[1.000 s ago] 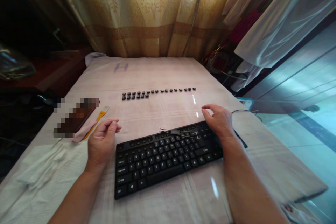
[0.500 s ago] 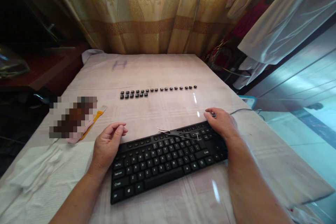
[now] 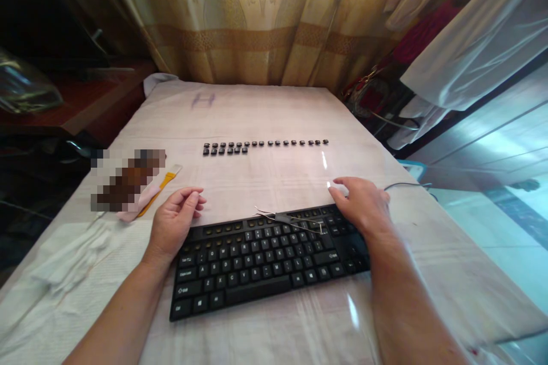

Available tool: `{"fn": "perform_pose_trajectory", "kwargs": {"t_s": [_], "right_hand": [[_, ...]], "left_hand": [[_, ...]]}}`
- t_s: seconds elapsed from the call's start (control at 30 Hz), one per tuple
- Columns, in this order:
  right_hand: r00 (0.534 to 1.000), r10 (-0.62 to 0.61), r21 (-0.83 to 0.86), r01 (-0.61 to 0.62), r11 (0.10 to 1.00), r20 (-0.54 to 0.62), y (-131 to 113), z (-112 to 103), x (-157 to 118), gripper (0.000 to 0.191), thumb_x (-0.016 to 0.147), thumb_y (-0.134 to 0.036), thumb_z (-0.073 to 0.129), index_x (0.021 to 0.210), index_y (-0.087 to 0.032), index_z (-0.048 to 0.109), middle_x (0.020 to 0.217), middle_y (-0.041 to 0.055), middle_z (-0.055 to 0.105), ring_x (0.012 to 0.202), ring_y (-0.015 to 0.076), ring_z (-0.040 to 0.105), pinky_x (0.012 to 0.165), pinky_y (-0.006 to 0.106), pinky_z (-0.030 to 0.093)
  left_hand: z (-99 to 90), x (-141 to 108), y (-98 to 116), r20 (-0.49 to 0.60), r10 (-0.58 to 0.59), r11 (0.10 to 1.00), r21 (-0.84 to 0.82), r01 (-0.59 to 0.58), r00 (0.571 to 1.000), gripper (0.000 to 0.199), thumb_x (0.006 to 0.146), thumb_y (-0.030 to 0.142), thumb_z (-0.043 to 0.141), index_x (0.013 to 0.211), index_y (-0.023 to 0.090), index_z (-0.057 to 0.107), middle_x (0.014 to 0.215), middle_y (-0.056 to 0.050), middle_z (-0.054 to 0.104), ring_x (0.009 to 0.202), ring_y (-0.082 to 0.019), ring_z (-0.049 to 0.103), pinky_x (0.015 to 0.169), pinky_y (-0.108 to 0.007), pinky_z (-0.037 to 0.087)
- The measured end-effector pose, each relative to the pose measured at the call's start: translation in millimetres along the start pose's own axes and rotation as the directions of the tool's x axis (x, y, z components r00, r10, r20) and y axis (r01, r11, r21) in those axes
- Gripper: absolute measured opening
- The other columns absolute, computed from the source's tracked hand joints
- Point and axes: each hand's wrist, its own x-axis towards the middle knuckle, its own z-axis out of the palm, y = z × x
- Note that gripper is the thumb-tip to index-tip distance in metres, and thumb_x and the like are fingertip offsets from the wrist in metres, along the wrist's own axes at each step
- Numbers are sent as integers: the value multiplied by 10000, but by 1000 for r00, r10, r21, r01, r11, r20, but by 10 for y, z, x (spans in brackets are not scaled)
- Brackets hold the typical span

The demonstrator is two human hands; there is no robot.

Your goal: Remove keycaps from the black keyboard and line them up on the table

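Note:
A black keyboard [image 3: 257, 265] lies at a slight slant on the table, some of its upper-row keycaps off. My left hand [image 3: 177, 219] is beside its upper left corner, fingers curled in and thumb against them, with nothing seen in them. Over the keyboard's upper right corner is my right hand [image 3: 362, 202], thumb and forefinger apart, nothing between them; its other fingers are hidden. A wire keycap puller [image 3: 285, 218] with a dark middle rests across the top of the keyboard. Several loose black keycaps [image 3: 269, 143] stand in two rows beyond it.
A yellow-handled brush [image 3: 158, 191] lies at the left near a blurred-out item [image 3: 131, 179]. White cloth [image 3: 81, 262] is bunched at the near left. A dark cable [image 3: 405, 184] runs off the right edge of the table [image 3: 265, 108]. Curtains [image 3: 257, 28] hang behind.
The keyboard has shifted slightly left and lies less slanted. My right thumb and forefinger have come away from its top edge and opened. The view has swung a little left.

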Motion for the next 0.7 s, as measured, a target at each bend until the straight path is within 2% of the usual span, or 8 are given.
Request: {"fn": "perform_pose_trajectory", "kwargs": {"t_s": [0.07,0.1,0.17,0.23,0.3,0.4,0.57,0.7], "right_hand": [[975,-197,132,210,969,-105,-188,-8,-71,238,870,-322,551,979,-196,723,1066,106,715,1042,290,632,935,472,431],[945,-311,223,327,918,-105,-288,-9,-114,216,881,-315,552,929,-196,726,1002,86,731,974,246,656,911,410,456],[874,-483,332,470,818,-47,-466,-2,-205,185,876,-331,588,888,-209,727,940,58,738,910,211,665,875,356,475],[812,-584,342,542,768,24,-588,19,-283,192,837,-376,655,909,-213,727,961,57,733,930,223,656,883,373,468],[767,-637,327,584,742,76,-645,49,-332,242,804,-400,698,949,-208,723,1005,65,722,973,238,640,902,393,457],[737,-667,341,603,721,108,-662,88,-348,229,813,-371,698,966,-203,718,1015,67,717,980,229,632,901,387,454],[717,-685,370,605,705,132,-685,100,-336,168,863,-325,634,940,-197,712,955,68,727,925,229,645,863,386,465],[733,-672,376,596,709,106,-698,104,-349,167,884,-315,588,942,-206,699,937,75,725,911,237,648,850,387,469]], "left_hand": [[4,-6,3,2,2,1000,-4,-2,1000,297,787,429,601,933,181,673,744,-11,674,626,-126,607,566,-223,526],[6,-11,6,3,3,1000,-5,-3,1000,293,786,425,601,930,181,674,740,-10,673,629,-126,609,571,-224,527],[11,-20,17,6,3,1000,-5,-3,1000,286,781,416,601,928,181,675,736,-9,674,632,-126,611,580,-225,529],[16,-28,30,11,-4,1000,-2,4,1000,285,774,410,604,926,181,676,734,-9,677,634,-128,615,586,-228,529],[21,-34,44,17,-14,1000,3,14,1000,289,765,415,606,915,178,676,730,-10,678,628,-130,617,583,-231,527],[25,-40,56,27,-21,1000,2,21,999,304,758,431,606,906,173,673,733,-15,681,633,-136,623,578,-235,524],[27,-44,42,42,-12,1000,-8,12,999,315,774,443,605,920,172,670,750,-23,684,654,-139,625,589,-236,521],[31,-40,19,49,-5,1000,1,5,999,320,784,449,602,928,171,666,749,-22,686,647,-137,623,588,-236,518]]}}
